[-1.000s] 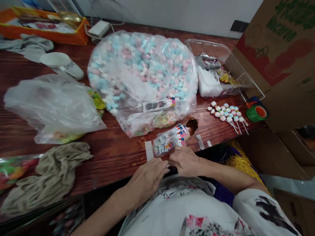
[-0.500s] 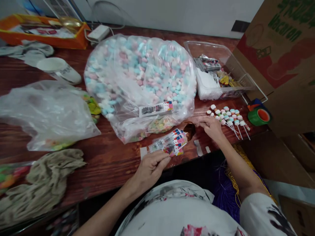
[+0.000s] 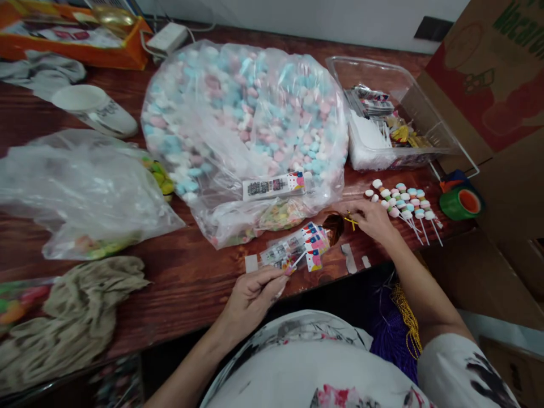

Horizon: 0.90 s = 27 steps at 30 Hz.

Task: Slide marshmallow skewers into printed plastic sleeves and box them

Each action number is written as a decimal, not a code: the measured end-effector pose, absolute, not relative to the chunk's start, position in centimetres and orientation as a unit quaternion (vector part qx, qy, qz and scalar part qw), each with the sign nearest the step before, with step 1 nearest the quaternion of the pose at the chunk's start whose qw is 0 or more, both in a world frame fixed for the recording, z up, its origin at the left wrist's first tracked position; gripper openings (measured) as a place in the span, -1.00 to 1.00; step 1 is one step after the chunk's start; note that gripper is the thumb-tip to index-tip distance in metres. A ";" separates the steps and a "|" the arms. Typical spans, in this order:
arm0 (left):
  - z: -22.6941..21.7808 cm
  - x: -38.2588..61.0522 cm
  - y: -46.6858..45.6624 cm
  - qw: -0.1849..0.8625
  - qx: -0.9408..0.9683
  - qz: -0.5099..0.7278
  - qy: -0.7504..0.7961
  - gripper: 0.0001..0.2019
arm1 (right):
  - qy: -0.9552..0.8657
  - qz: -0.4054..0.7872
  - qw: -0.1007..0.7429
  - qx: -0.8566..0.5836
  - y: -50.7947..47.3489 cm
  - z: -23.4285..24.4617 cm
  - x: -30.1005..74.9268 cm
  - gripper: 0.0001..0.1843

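My left hand point(image 3: 255, 292), closed near the table's front edge, pinches a small candy with a white stick point(image 3: 300, 259) pointing up and right; the fingers hide most of the candy. Beside it lie flat clear packets point(image 3: 284, 252) printed in red, blue and pink. In the fingertips of my right hand point(image 3: 374, 220) is a yellow ribbon bow point(image 3: 352, 221). Just left of that bow rests a bundle of brown twist ties point(image 3: 334, 226). Several marshmallow skewers point(image 3: 407, 201) on white sticks lie right of my right hand.
A big bag of pastel marshmallows point(image 3: 250, 113) fills the table's middle. Behind the skewers stands a clear plastic bin point(image 3: 442, 136), with green tape point(image 3: 457, 202) nearby. At left are a tipped white cup point(image 3: 108, 117), a plastic bag point(image 3: 97, 192) and a crumpled cloth point(image 3: 85, 317).
A yellow bow now shows in my right fingertips. The white stick in my left hand has come into sight, angled over the packets. The view has shifted slightly.
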<state>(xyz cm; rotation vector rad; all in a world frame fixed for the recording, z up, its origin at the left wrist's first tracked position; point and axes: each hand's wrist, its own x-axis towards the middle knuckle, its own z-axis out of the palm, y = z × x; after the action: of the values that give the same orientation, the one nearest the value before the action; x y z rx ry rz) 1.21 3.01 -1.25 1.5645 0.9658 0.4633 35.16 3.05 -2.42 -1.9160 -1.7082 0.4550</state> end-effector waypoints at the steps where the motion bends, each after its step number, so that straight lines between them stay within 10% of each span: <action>1: -1.1 1.0 2.8 0.608 0.639 0.195 0.428 -0.74 | -0.624 0.172 0.283 -0.708 2.7 -2.4 35.2 -0.88; 18: -0.9 -0.6 1.0 0.714 0.491 0.253 0.431 -0.73 | -0.532 0.243 0.470 -0.661 -1.2 -0.3 28.1 -0.77; 27: 1.0 0.1 1.7 0.682 0.577 0.300 0.334 -0.80 | -0.654 0.398 0.391 -0.511 -3.1 1.9 18.1 -0.82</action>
<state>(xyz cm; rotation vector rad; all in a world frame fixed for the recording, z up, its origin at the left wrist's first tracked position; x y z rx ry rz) 0.06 1.73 0.96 1.2944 0.7496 0.6737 18.10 -3.09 1.92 -1.2970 -1.6621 1.0101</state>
